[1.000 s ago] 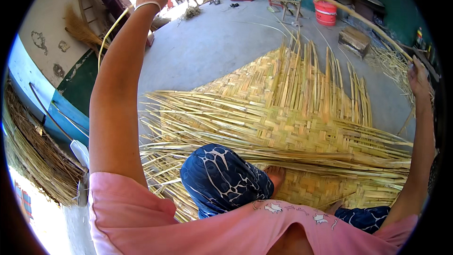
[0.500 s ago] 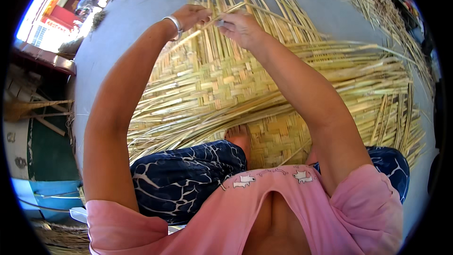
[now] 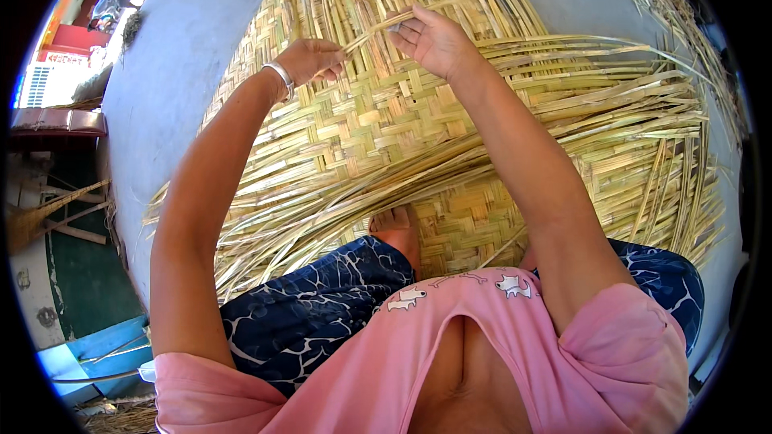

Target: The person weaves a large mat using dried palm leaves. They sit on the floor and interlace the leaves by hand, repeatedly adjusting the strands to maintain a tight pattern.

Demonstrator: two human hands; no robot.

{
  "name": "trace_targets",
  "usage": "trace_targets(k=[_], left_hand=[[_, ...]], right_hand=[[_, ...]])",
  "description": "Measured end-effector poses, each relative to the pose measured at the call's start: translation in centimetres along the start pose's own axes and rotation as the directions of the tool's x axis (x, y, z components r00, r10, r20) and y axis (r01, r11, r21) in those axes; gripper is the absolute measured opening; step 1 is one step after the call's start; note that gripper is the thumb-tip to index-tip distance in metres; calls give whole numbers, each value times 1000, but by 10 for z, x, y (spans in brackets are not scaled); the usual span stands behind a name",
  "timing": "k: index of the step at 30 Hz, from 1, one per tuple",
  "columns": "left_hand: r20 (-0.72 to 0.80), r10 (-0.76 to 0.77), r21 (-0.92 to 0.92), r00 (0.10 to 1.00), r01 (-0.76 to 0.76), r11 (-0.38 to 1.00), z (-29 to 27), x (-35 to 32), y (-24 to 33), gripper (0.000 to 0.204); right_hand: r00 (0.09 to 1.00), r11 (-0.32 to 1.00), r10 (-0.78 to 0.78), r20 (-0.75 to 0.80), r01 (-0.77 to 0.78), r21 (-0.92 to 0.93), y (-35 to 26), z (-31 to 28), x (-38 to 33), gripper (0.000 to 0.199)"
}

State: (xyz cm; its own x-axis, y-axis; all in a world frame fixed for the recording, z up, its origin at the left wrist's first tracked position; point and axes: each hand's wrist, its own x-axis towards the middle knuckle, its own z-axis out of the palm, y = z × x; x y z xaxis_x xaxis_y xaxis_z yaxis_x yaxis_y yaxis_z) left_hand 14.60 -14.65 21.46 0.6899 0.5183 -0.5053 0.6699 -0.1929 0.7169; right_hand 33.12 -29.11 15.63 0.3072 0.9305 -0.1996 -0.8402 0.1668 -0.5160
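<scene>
A long straw-coloured reed strip [image 3: 371, 34] runs slantwise between my hands, its far end reaching up to the right. My left hand [image 3: 307, 63], with a silver bracelet at the wrist, pinches its near end. My right hand [image 3: 434, 42] grips it farther along between thumb and fingers; a ring shows on one finger. Both hands hover over a partly woven mat [image 3: 378, 124] of yellow-green strips. Beyond them, loose upright strips [image 3: 515, 12] fan out from the mat's far side.
Long loose strips [image 3: 450, 159] lie crosswise over the mat. My bare foot [image 3: 396, 233] rests on its near part. More straw [image 3: 643, 8] is heaped at the far right on the grey floor [image 3: 169, 72]. A broom [image 3: 36, 221] is at the left, near a blue object [image 3: 100, 354].
My hands have moved apart, the left one nearer to me. The strip between them now shows more plainly. The view has shifted slightly, with more of the mat's far left in sight.
</scene>
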Motion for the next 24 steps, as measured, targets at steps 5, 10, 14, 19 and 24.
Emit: trace_targets(k=[5, 10, 14, 19, 24], left_hand=[[19, -25, 10, 999, 25, 1000, 2, 9, -12, 28], [75, 38, -13, 996, -37, 999, -3, 25, -11, 29], [8, 0, 9, 1000, 0, 1000, 8, 29, -8, 28], [94, -32, -51, 995, 37, 998, 22, 33, 5, 27], [93, 3, -104, 996, 6, 995, 30, 43, -2, 31]], right_hand=[[993, 979, -120, 14, 121, -165, -5, -5, 7, 19], [983, 981, -184, -28, 182, -69, -10, -32, 22, 18], [983, 982, -179, -44, 175, -77, -8, -32, 20, 20], [995, 990, -94, 18, 95, -104, -3, -27, 13, 22], [989, 980, -130, -72, 117, -163, -6, -35, 8, 21]])
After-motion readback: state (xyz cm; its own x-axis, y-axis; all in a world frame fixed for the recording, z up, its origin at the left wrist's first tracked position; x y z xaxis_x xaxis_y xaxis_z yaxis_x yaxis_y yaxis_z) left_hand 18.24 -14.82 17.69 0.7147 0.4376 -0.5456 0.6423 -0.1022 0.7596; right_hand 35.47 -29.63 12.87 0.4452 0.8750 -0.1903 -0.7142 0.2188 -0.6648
